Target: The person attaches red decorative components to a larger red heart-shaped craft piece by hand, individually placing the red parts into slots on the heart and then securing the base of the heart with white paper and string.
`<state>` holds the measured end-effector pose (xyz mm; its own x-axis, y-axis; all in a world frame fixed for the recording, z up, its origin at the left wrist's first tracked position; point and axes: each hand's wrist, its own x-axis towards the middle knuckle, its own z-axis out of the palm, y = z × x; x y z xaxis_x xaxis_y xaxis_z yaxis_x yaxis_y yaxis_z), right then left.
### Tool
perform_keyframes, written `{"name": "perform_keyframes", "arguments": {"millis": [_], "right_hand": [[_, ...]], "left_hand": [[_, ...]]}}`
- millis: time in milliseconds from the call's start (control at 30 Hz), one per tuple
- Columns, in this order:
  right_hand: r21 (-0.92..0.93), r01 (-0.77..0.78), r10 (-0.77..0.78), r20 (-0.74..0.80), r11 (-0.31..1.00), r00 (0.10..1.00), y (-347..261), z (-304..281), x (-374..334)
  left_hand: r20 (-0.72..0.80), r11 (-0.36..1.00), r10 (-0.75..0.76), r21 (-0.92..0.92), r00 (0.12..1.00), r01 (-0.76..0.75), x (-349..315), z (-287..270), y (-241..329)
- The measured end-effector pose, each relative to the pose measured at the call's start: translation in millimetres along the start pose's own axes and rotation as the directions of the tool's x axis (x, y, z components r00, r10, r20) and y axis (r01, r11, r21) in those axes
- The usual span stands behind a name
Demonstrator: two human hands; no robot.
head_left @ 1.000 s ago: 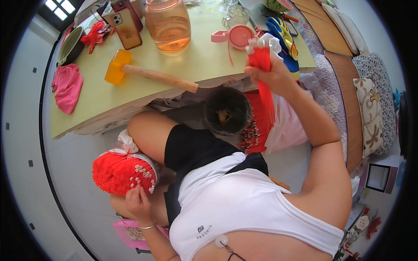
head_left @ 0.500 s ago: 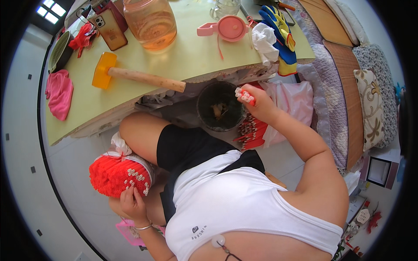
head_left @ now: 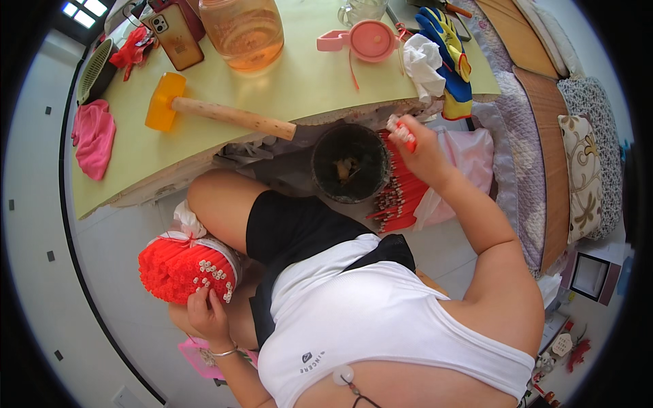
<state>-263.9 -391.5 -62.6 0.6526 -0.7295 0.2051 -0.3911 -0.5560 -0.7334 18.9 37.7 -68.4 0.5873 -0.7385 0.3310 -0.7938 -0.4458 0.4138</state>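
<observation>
A thick bundle of thin red sticks (head_left: 173, 265), wrapped and tied with pale film, rests by my bent leg at the left. Several sticks have small white tips standing out at its near right side. My left hand (head_left: 207, 316) is at those tips, its fingers bent and drawn together; what lies between them is too small to tell. My right hand (head_left: 423, 153) is closed around a small bunch of red sticks (head_left: 403, 132) with white ends. Below that hand, more red sticks (head_left: 401, 204) with dark and whitish ends lie beside a dark bucket (head_left: 348, 163).
The pale green table (head_left: 224, 102) holds a yellow-headed mallet (head_left: 235, 117), a large jar of amber liquid (head_left: 241, 34), a phone (head_left: 177, 41), a pink lid (head_left: 373, 41), white tissue (head_left: 423, 64), blue-yellow gloves (head_left: 449, 61) and a pink cloth (head_left: 94, 139). A bed (head_left: 520, 156) stands at right.
My right hand has moved right, from the bucket's rim to over the loose red sticks, still holding its bunch. The left hand stays at the bundle. The view has shifted slightly.
</observation>
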Motion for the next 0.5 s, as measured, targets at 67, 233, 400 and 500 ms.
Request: {"name": "perform_keyframes", "arguments": {"millis": [67, 233, 400, 500], "right_hand": [[-0.033, -0.055, 0.057, 0.042, 0.998, 0.998, 4, -3, -1], [-0.139, 0.018, 0.053, 0.486, 0.990, 0.872, 40, 38, -40], [-0.066, 0.117, -0.036, 0.704, 0.991, 0.710, 63, 88, -104], [-0.034, 0.175, -0.118, 0.610, 0.984, 0.783, 82, 103, -120]], "left_hand": [[-0.006, 1.000, -0.017, 0.001, 1.000, 0.017, 0, 0, 1], [0.000, 0.999, -0.032, 0.035, 1.000, 0.031, -3, 6, -3], [0.012, 0.997, -0.043, 0.065, 0.999, 0.042, -4, 8, -1], [0.006, 0.996, -0.048, 0.074, 0.999, 0.048, -7, 7, 0]]}}
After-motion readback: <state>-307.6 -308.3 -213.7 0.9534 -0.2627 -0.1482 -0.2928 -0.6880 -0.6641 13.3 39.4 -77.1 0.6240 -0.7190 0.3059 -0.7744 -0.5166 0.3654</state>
